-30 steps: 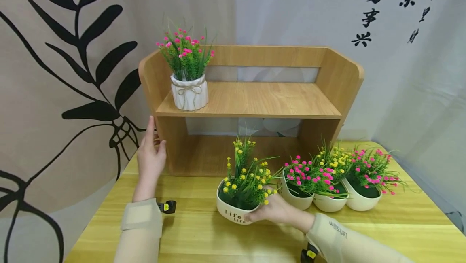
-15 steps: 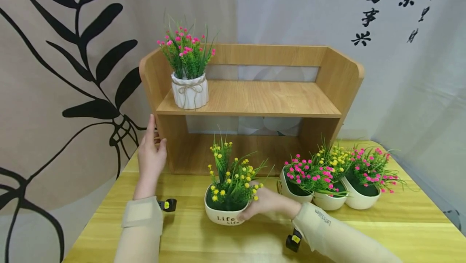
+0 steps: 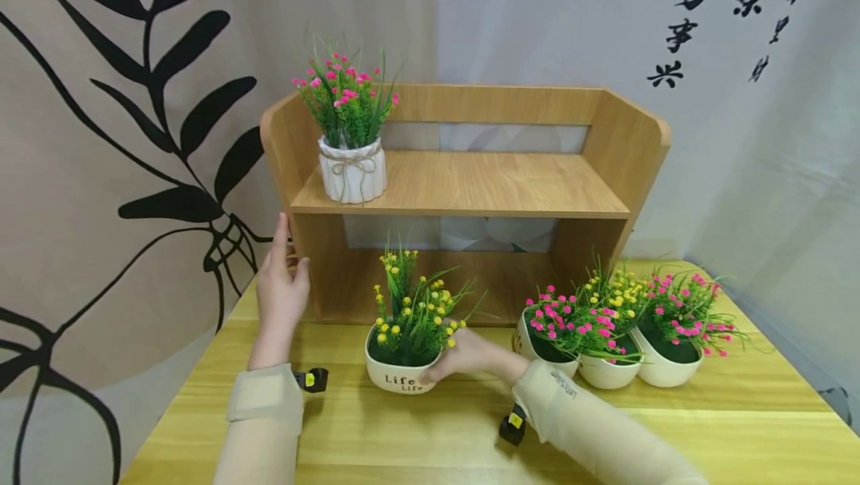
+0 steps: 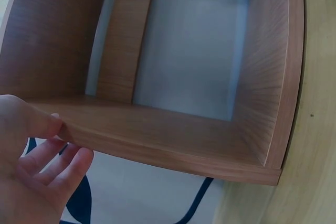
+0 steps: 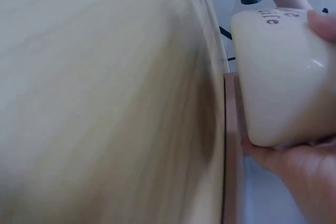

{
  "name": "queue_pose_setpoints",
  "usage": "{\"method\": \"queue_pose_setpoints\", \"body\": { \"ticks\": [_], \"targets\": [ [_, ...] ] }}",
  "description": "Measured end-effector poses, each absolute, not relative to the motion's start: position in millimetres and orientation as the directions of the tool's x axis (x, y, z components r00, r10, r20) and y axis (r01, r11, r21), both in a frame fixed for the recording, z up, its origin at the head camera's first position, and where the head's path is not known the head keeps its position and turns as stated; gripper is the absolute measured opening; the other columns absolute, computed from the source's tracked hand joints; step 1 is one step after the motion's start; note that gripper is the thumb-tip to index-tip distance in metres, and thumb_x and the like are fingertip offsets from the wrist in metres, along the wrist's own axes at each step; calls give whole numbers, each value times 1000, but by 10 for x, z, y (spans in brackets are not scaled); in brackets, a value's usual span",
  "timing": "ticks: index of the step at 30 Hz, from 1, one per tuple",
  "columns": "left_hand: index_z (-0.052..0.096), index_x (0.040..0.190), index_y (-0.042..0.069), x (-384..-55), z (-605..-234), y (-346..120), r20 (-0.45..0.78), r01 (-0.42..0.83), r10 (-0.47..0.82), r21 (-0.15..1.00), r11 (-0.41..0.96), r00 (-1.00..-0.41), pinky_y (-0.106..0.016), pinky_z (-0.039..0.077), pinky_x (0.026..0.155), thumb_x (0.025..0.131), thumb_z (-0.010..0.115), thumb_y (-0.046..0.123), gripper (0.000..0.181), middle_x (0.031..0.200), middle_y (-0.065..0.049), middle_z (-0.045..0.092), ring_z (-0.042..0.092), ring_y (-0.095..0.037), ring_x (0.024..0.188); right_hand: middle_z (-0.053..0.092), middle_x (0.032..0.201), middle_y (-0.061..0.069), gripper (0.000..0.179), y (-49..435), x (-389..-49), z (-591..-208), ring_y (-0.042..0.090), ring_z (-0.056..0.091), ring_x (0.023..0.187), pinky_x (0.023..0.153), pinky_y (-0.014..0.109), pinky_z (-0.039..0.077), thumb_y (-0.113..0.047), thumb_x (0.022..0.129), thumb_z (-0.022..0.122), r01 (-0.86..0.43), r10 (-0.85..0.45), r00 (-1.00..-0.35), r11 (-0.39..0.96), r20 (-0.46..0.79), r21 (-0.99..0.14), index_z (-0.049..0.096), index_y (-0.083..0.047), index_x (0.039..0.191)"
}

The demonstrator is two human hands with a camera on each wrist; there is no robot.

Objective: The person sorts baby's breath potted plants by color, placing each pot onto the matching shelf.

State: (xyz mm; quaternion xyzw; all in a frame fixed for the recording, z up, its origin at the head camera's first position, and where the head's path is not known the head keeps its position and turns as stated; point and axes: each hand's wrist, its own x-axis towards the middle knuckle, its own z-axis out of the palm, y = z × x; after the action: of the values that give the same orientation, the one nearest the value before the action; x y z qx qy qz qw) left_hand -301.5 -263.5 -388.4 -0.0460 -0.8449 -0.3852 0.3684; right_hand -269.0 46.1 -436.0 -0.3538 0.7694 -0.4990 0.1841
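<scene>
My right hand [image 3: 463, 360] grips the right side of a white oval pot [image 3: 396, 379] lettered "Life", its thumb on the front wall. Yellow flowers and green grass blades [image 3: 413, 313] stand up out of it. The pot [image 5: 283, 77] hangs off the tabletop in the right wrist view, with fingers beneath and behind it. At the left, my left hand [image 3: 284, 295] holds the side panel of a two-tier wooden shelf [image 3: 463, 205]. In the left wrist view, the left thumb lies at the panel's front edge [image 4: 157, 148] and the fingers [image 4: 73, 174] reach round its outer face.
A white pot tied with twine [image 3: 352, 171], bearing pink flowers, stands at the upper tier's left end. To the right on the wooden table [image 3: 376, 440] are three white pots, pink-flowered [image 3: 567, 321], yellow-flowered [image 3: 611, 373] and pink-flowered [image 3: 672, 373]. A printed curtain [image 3: 524, 15] hangs behind.
My right hand has carried the yellow-flowered pot leftward and, lately, a little toward the shelf. The left hand keeps its place at the shelf's side panel.
</scene>
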Motion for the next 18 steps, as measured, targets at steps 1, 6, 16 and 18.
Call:
{"method": "queue_pose_setpoints", "body": {
  "ticks": [1, 6, 16, 18],
  "targets": [
    [16, 156, 33, -3019, -3885, -2633, 657, 359, -207, 617, 700, -725, -55, 52, 81, 92, 57, -9, 87, 124, -29, 52, 57, -44, 102, 64, 120, -1, 66, 458, -2688, -4376, 11, 59, 107, 96, 29, 46, -15, 71, 84, -326, -717, -696, 268, 39, -906, 57, -10, 131],
    [16, 156, 34, -3027, -3886, -2632, 656, 351, -210, 615, 706, -725, -55, 52, 82, 92, 57, -8, 86, 124, -29, 52, 57, -43, 102, 65, 119, -3, 65, 417, -2698, -4457, 13, 62, 103, 94, 30, 47, -16, 71, 85, -234, -681, -732, 288, -27, -929, 59, -13, 130],
    [17, 156, 32, -3028, -3894, -2644, 656, 354, -210, 616, 703, -725, -55, 52, 80, 92, 57, -8, 85, 122, -29, 53, 58, -44, 101, 62, 124, -5, 69, 262, -2816, -4510, 14, 56, 115, 103, 37, 41, -11, 68, 86, -206, -648, -761, 218, 17, -954, 58, -19, 131],
    [16, 156, 32, -3031, -3893, -2642, 653, 350, -214, 619, 703, -726, -55, 52, 80, 92, 57, -7, 85, 122, -29, 53, 58, -44, 101, 63, 122, -6, 67, 246, -2835, -4501, 14, 57, 112, 102, 38, 42, -13, 67, 87, -195, -631, -776, 248, -5, -949, 60, -19, 128]
  ]
}}
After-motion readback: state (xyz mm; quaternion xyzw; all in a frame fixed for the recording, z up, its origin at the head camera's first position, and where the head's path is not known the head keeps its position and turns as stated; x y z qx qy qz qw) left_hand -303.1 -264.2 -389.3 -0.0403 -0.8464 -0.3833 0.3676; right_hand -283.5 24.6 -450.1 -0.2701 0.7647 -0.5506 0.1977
